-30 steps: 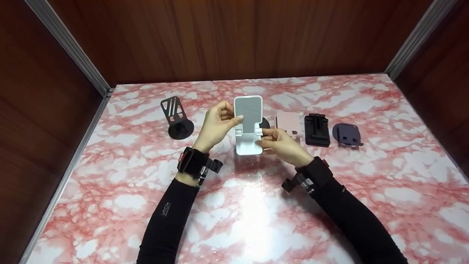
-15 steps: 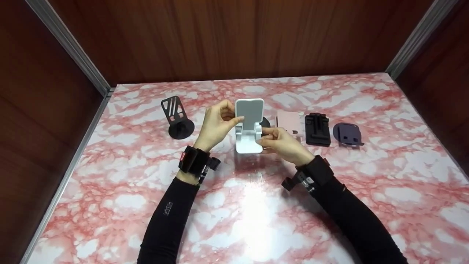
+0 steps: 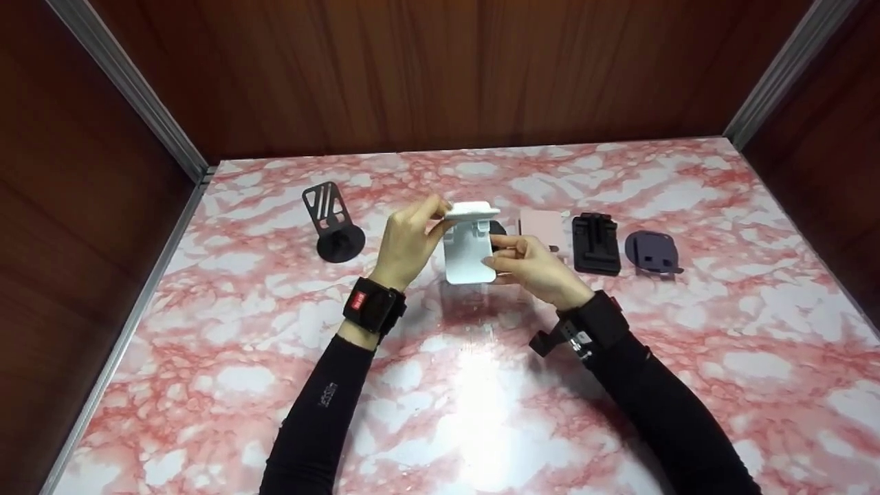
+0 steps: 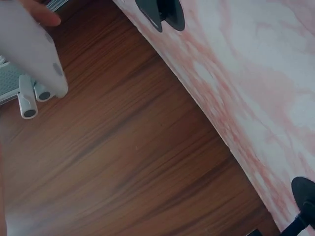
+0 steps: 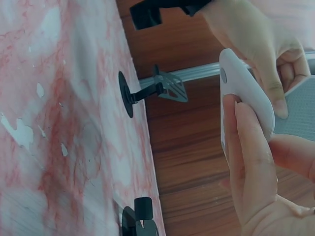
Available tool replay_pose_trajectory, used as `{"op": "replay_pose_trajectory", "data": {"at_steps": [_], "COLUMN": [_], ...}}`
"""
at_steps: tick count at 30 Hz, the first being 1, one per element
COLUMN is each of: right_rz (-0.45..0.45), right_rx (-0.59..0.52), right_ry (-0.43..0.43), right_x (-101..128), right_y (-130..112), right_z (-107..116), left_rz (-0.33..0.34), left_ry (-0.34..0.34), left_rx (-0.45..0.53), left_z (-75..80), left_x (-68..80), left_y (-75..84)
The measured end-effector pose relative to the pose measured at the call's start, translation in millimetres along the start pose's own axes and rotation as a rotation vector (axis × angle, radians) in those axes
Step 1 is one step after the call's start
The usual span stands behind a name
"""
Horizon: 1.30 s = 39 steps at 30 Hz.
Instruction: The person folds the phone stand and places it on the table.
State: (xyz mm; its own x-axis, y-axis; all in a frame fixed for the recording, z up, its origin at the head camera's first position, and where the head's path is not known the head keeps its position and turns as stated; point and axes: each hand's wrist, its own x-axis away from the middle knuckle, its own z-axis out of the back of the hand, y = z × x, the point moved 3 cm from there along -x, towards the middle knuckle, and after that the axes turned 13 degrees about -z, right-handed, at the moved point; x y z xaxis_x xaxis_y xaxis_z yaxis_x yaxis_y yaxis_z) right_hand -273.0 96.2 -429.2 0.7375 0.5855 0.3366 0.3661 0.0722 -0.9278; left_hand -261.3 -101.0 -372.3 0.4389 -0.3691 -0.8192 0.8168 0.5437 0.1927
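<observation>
A white folding phone stand (image 3: 469,256) is held just above the marble table (image 3: 481,385), between both hands. My left hand (image 3: 432,218) pinches the stand's upper panel (image 3: 471,208), which lies tipped almost flat and shows its edge. My right hand (image 3: 500,257) grips the stand's base from the right side. In the right wrist view the fingers (image 5: 252,147) curl round the white base (image 5: 239,91), with the left hand (image 5: 256,34) above it. The left wrist view shows the white stand (image 4: 29,49) and its grey pad (image 4: 9,78) at the top left.
A black stand on a round base (image 3: 331,221) sits to the left. To the right lie a pink stand (image 3: 543,225), a black stand (image 3: 595,243) and a purple-grey stand (image 3: 653,251). A dark round piece (image 3: 498,227) lies behind the white stand. Wooden walls (image 3: 440,69) enclose the table.
The white stand's upper panel has folded from upright to nearly flat. My left hand rose onto the panel's top edge, while my right hand stayed on the base.
</observation>
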Motion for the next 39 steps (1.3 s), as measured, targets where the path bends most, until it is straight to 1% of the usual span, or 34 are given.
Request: {"op": "replay_pose_trajectory", "data": {"at_steps": [2,5,8,13,16,18,22,24,25,27,28,29,30,32,34,37,39], "right_rz": [-0.005,-0.009,-0.021,-0.061,-0.072,-0.065,-0.050,-0.049,-0.052,-0.054,-0.055,-0.055,-0.053,-0.053,-0.055,-0.052,-0.047], "right_rx": [-0.002,-0.014,-0.061,-0.167,-0.196,-0.201,-0.245,-0.268,-0.276,-0.288,-0.292,-0.293,-0.292,-0.289,-0.284,-0.274,-0.270], "right_ry": [0.007,-0.005,-0.026,-0.039,-0.062,-0.101,-0.184,-0.214,-0.225,-0.236,-0.238,-0.239,-0.238,-0.227,-0.220,-0.221,-0.225], "right_x": [1,1,1,0,1,3,4,5,5,5,6,6,6,6,7,8,8], "right_y": [0,-1,-2,-3,-3,-2,0,0,0,0,0,0,0,-1,-1,-1,-1], "right_z": [1,2,2,4,4,4,4,4,5,6,6,7,7,9,11,11,11], "left_rz": [-0.026,-0.043,-0.078,-0.162,-0.199,-0.216,-0.225,-0.207,-0.188,-0.119,-0.069,-0.005,0.069,0.240,0.420,0.653,0.764], "left_ry": [-0.006,-0.008,-0.017,-0.026,-0.021,-0.021,-0.036,-0.052,-0.067,-0.098,-0.121,-0.140,-0.159,-0.189,-0.229,-0.269,-0.280], "left_rx": [0.001,0.017,0.016,-0.056,-0.099,-0.115,-0.119,-0.090,-0.063,0.037,0.095,0.174,0.257,0.400,0.461,0.553,0.639], "left_z": [-0.6,-1.8,-4.0,-8.4,-10.7,-12.6,-16.0,-16.4,-16.2,-14.8,-13.4,-11.8,-10.2,-6.8,-4.2,-4.3,-6.9], "left_x": [0.2,0.6,2.7,9.7,12.9,14.8,18.3,20.1,20.9,21.9,21.9,22.1,22.3,23.7,27.0,34.4,38.3], "left_y": [1.6,1.3,0.1,-0.1,1.6,2.6,3.1,2.3,1.6,-0.6,-1.6,-2.6,-3.5,-4.6,-4.2,-1.4,1.8]}}
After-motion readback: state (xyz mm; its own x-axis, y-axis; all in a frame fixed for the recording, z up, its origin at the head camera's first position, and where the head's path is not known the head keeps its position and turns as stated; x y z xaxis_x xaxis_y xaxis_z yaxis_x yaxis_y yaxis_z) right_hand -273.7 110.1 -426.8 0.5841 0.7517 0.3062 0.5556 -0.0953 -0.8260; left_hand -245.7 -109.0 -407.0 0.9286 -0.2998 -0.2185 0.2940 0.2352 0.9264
